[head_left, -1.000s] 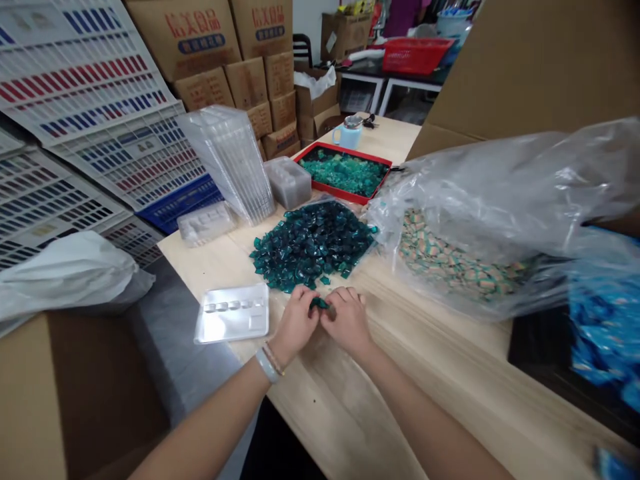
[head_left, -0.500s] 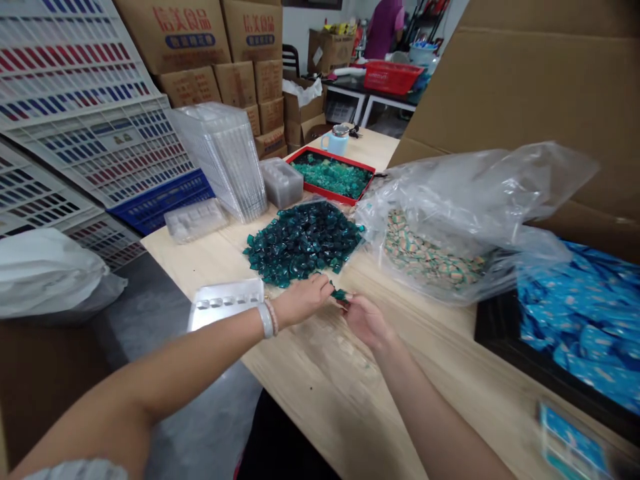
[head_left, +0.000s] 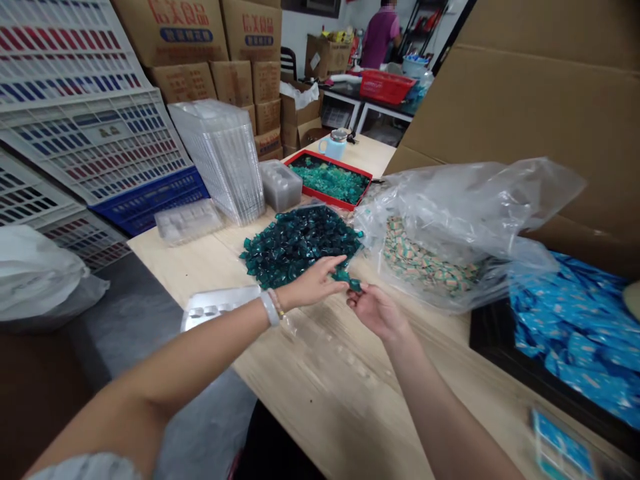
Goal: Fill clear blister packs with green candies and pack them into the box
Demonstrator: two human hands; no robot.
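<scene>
In the head view, a heap of small glossy dark-green pieces (head_left: 295,240) lies on clear plastic on the wooden table (head_left: 320,387). At the heap's near edge is my left hand (head_left: 315,281), its thumb and forefinger spread apart. A green piece (head_left: 341,274) shows in the gap between them; I cannot tell whether they touch it. Just to the right, my right hand (head_left: 377,312) pinches another small green piece (head_left: 355,285) between thumb and fingertips. Partly behind my left forearm sits a white moulded tray (head_left: 220,300) with a row of hollows.
Behind the heap are a red-rimmed tray (head_left: 327,179) of lighter green pieces, stacked clear trays (head_left: 217,160) and a blue mug (head_left: 335,145). A plastic bag (head_left: 430,260) of small packets and a black tray (head_left: 493,333) of blue wrappers stand right. A person (head_left: 381,33) is far back.
My left hand has opened its fingers, which were bunched close to the right hand's. My right hand has shifted slightly right with the green piece. The view has tilted a little.
</scene>
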